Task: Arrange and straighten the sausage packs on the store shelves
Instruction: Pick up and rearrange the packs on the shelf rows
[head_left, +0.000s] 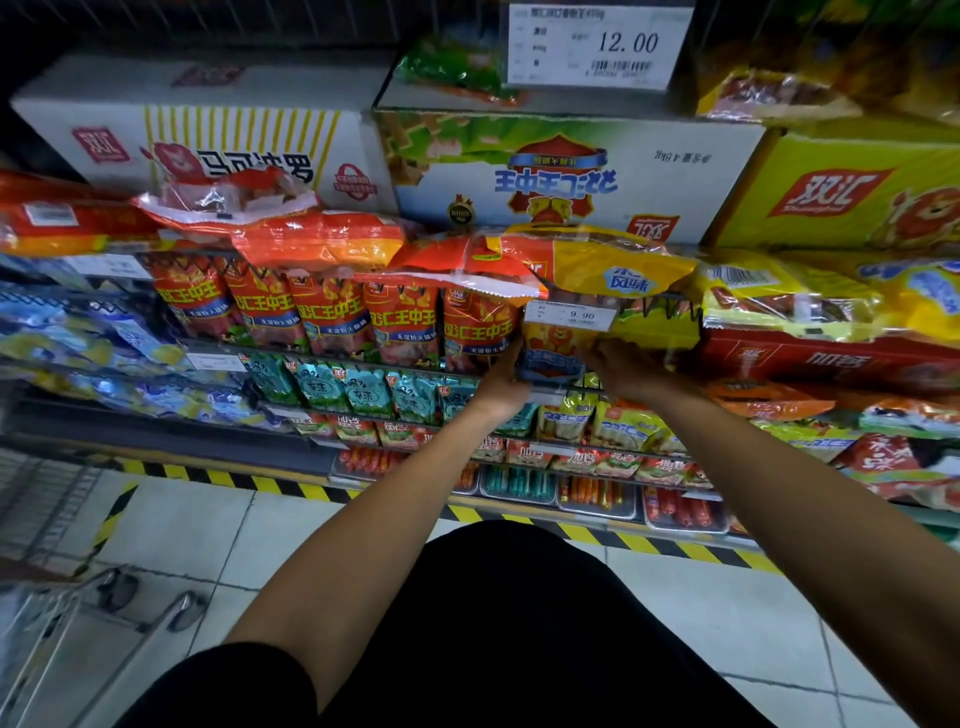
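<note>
- I can't see my right hand's (621, 364) fingertips; the yellow pack (558, 345) covers them.
- Just above my grip, the price tag's (570, 315) small print is unreadable.

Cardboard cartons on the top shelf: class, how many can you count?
3, side by side: white carton at left, green-and-white carton in the middle, yellow carton at right, cut off by the frame. More may sit out of view.
</note>
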